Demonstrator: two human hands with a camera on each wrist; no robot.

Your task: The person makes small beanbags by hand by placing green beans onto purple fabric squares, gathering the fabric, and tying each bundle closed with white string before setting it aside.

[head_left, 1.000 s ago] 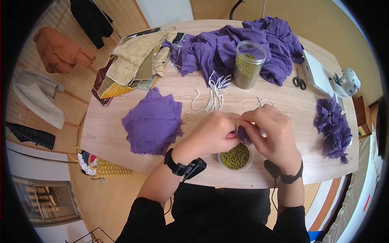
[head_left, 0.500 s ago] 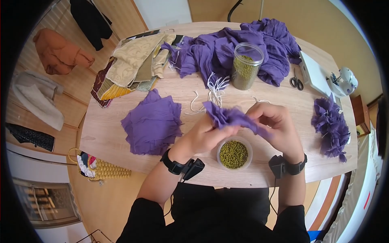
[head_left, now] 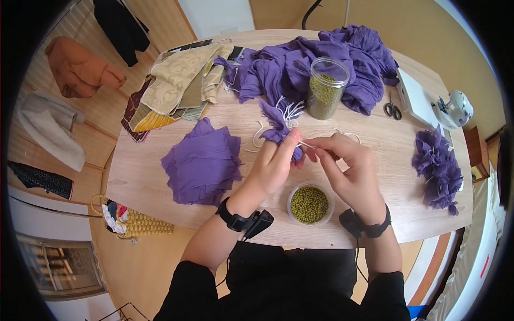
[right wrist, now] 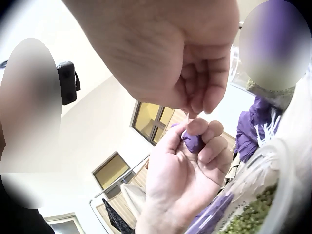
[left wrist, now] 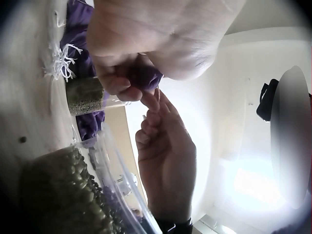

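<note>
My left hand (head_left: pixel 276 168) grips a gathered purple cloth (head_left: pixel 275 123), its loose frilled end sticking up past the fingers. A small rounded purple bulge (right wrist: pixel 193 142) of that cloth shows between the left thumb and fingers in the right wrist view. From the bundle a short white string (head_left: pixel 307 144) runs to my right hand (head_left: pixel 350 166), which pinches it between thumb and forefinger. Just below both hands, on the table, stands a clear round tub (head_left: pixel 332 206) of green beans (head_left: pixel 309 205).
A stack of purple cloth squares (head_left: pixel 201 163) lies left. Behind are white strings (head_left: pixel 292 111), a tall bean jar (head_left: pixel 325 91), heaped purple fabric (head_left: pixel 364 64) and patterned cloths (head_left: pixel 176 80). To the right are scissors (head_left: pixel 392 109), a small sewing machine (head_left: pixel 455 109) and ruffled purple pieces (head_left: pixel 436 168).
Both hands worked close together over the tub; then the cloth swung sideways between them. Now it stands upright in the left hand, farther from me, and the right hand draws the string out rightward.
</note>
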